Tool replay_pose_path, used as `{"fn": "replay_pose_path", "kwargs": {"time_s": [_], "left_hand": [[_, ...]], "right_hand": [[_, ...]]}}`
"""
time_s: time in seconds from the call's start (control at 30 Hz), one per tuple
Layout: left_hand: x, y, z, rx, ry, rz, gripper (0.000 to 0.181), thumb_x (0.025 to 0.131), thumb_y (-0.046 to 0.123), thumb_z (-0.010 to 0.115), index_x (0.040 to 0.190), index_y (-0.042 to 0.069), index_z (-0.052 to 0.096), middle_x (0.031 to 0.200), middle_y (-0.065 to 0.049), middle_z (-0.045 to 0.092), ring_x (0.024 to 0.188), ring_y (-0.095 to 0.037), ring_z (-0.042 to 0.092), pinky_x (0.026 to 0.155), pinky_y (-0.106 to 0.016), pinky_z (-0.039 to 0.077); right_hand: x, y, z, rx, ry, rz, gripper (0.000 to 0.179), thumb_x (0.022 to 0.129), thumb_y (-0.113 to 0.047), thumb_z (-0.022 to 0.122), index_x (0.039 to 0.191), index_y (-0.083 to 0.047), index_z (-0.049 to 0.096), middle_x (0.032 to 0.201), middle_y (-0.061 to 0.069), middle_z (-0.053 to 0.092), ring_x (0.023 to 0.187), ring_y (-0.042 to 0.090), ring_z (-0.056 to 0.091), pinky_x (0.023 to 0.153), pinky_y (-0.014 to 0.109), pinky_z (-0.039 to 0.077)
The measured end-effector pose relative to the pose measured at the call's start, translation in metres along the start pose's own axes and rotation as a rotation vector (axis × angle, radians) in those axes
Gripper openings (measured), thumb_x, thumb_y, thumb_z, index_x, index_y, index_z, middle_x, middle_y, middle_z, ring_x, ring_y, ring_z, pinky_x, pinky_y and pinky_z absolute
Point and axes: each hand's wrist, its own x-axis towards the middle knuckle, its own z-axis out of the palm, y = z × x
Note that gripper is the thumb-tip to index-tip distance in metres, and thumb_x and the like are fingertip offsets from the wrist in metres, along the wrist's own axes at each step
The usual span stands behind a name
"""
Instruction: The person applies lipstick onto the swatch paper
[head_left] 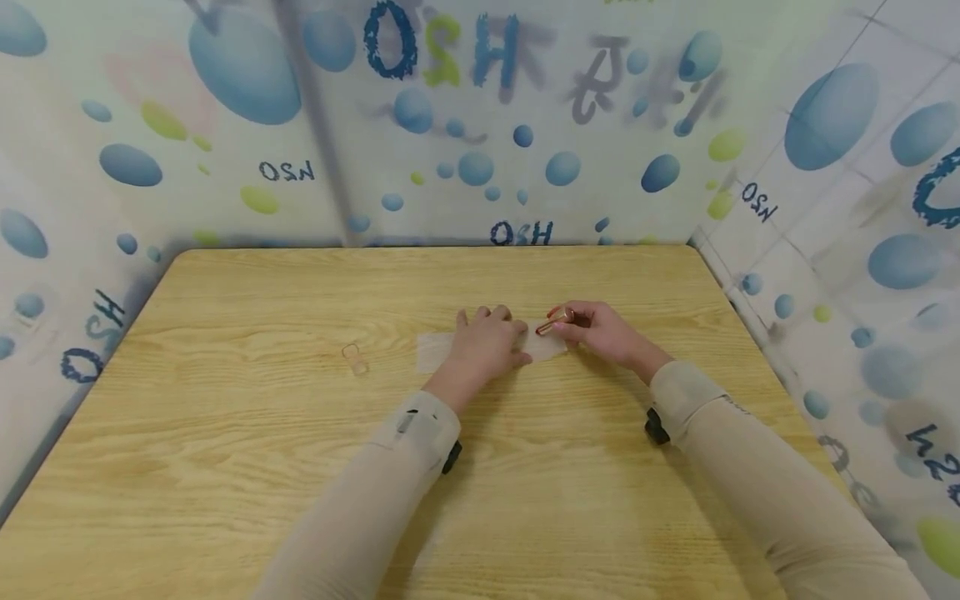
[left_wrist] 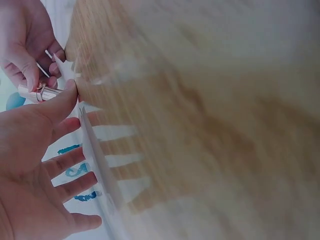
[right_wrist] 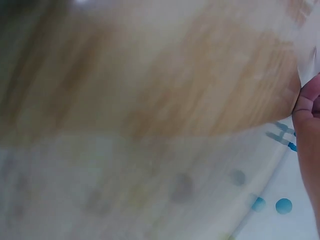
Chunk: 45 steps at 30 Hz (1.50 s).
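Observation:
My right hand (head_left: pixel 598 328) pinches a slim gold tube with a red tip, a lipstick (head_left: pixel 557 321), tilted so its red end points down and left at a white sheet of tissue (head_left: pixel 433 353). Fingers spread, my left hand (head_left: pixel 486 345) presses on the middle of that sheet. In the left wrist view the lipstick (left_wrist: pixel 46 93) shows just beyond the left thumb, and the edge of the tissue (left_wrist: pixel 95 142) stands up slightly from the table. Only part of the right hand (right_wrist: pixel 307 102) appears at the edge of the right wrist view.
A small clear piece with a gold-coloured rim (head_left: pixel 355 358) lies left of the tissue. Everything rests on a wood-grain table (head_left: pixel 225 467). Curtains printed with blue and green drops (head_left: pixel 480 125) hang close behind the table and along its sides.

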Motion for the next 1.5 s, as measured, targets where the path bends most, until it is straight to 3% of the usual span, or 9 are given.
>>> {"fn": "replay_pose_path", "kwargs": {"time_s": [0.23, 0.63, 1.13, 1.5], "left_hand": [[-0.001, -0.001, -0.001, -0.009, -0.005, -0.007, 0.060, 0.101, 0.061, 0.063, 0.155, 0.036, 0.055, 0.160, 0.000, 0.049, 0.153, -0.033, 0.041, 0.128, -0.071, 0.024], [-0.002, 0.000, -0.001, -0.032, -0.018, -0.015, 0.061, 0.101, 0.060, 0.063, 0.156, 0.037, 0.053, 0.160, 0.000, 0.049, 0.154, -0.032, 0.040, 0.128, -0.072, 0.022], [-0.003, 0.001, -0.003, -0.037, -0.025, -0.019, 0.061, 0.101, 0.059, 0.063, 0.157, 0.037, 0.053, 0.161, 0.000, 0.048, 0.154, -0.032, 0.039, 0.128, -0.072, 0.022], [-0.003, 0.000, -0.002, -0.016, -0.044, -0.019, 0.066, 0.100, 0.064, 0.063, 0.159, 0.039, 0.049, 0.163, 0.002, 0.045, 0.157, -0.031, 0.035, 0.129, -0.073, 0.019]], "right_hand": [[0.001, -0.001, 0.000, -0.015, -0.003, -0.017, 0.027, 0.109, -0.023, 0.063, 0.130, -0.006, 0.069, 0.100, 0.013, 0.064, 0.080, 0.023, 0.054, 0.068, 0.028, 0.050], [0.001, -0.004, 0.003, -0.112, 0.015, -0.020, 0.023, 0.109, -0.023, 0.063, 0.124, -0.007, 0.069, 0.099, 0.008, 0.060, 0.082, 0.021, 0.050, 0.070, 0.026, 0.045], [-0.001, -0.006, 0.003, -0.148, 0.006, -0.003, 0.025, 0.109, -0.021, 0.063, 0.129, -0.006, 0.069, 0.104, 0.009, 0.062, 0.085, 0.021, 0.051, 0.069, 0.026, 0.045], [-0.009, -0.008, 0.004, -0.189, -0.016, -0.007, 0.035, 0.108, -0.021, 0.064, 0.140, -0.006, 0.068, 0.117, 0.012, 0.070, 0.092, 0.021, 0.056, 0.077, 0.028, 0.047]]}}
